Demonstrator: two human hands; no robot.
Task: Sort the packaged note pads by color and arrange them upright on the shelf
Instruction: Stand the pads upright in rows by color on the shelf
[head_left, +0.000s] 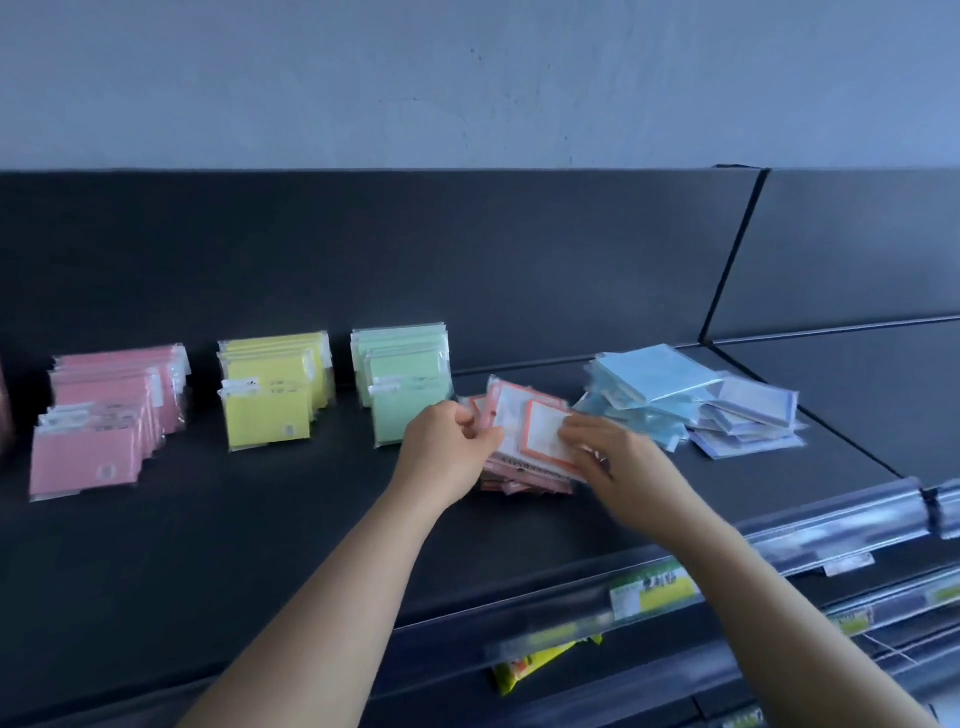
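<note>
Shelf (260, 519): sorting judged a little past halfway. Three colours stand upright and grouped: pink row (104, 415), furthest left of the green row (405, 384); yellow row (270, 395), just left of it; and the green row itself. Outstanding: blue heap (649, 395), well right of the green row, flat and jumbled; lilac heap (748, 421), further right, also flat; orange pile (519, 480), just right of the green row. Left hand (447, 452) pinches and right hand (618, 457), blurred, grips orange packs (545, 431) raised over that pile. Three colours remain to be stood up
</note>
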